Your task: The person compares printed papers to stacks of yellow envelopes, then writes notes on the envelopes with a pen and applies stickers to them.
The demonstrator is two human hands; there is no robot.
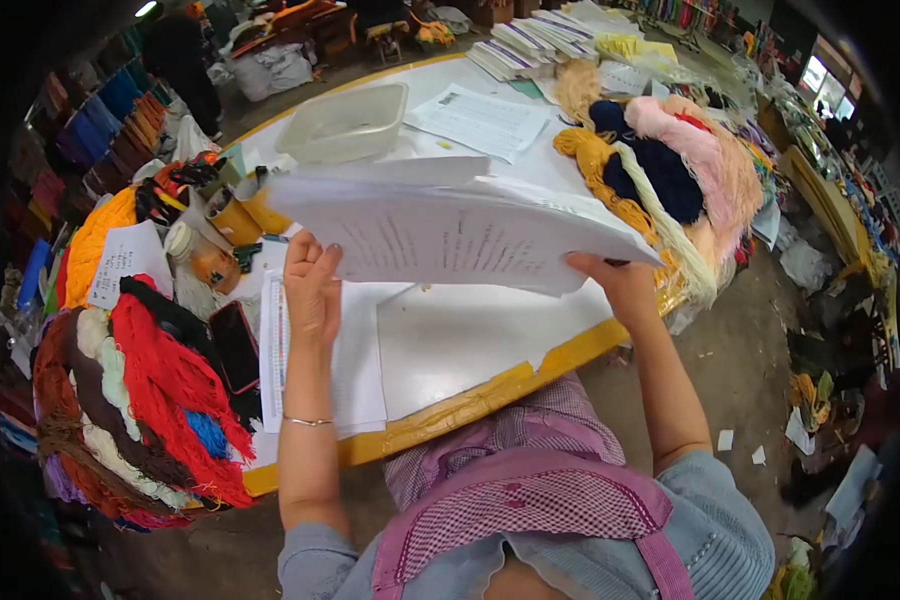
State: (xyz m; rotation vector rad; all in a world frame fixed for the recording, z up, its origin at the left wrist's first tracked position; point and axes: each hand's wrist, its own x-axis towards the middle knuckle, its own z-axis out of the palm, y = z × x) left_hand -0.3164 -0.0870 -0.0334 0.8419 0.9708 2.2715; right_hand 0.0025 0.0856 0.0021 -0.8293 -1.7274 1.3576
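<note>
1. The stack of papers is held up above the table, in front of the body. Picking up is done, I judge; evening the edges and setting down are left, because the sheets spread unevenly and touch no table surface that I can see.
2. The left hand is at the stack's 8 o'clock edge, its fingers bent and gripping this edge. The right hand grips the 4 o'clock edge, with the thumb on the near face; its other fingers are mostly hidden.
3. From the stack, a printed sheet lies at 7 o'clock and the phone at 8 o'clock.
4. Farther out, the plastic box is at 11 o'clock, a loose document at 12, and the pink yarn at 2 o'clock.
</note>
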